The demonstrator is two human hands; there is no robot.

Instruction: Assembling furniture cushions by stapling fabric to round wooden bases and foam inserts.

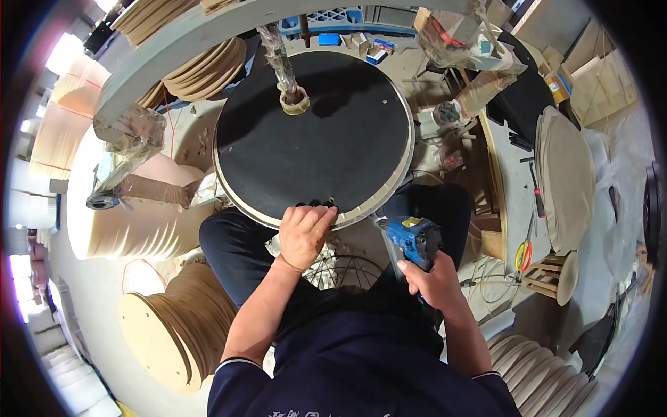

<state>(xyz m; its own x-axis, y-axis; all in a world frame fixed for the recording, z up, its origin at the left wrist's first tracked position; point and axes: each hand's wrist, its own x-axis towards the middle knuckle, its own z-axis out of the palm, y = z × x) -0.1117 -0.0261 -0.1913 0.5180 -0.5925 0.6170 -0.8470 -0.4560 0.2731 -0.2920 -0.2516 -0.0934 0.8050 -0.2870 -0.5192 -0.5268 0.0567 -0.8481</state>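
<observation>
Both hands are working: left hand (300, 235) curling over stiff-looking disc (313, 156), grip unclear; right hand (433, 281) gripping hefty-looking staple gun (411, 239) by its handle.

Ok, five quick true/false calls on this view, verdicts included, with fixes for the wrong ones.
1. The right hand holds a blue power tool. True.
2. The round black board has a pale rim showing along its near side. True.
3. The left hand is on the far edge of the board. False: it is at the near edge, its fingers reaching over the rim.
4. A small blue box lies beyond the board's far edge. True.
5. The red-handled tool lies to the left of the board. False: it lies to the right.
</observation>
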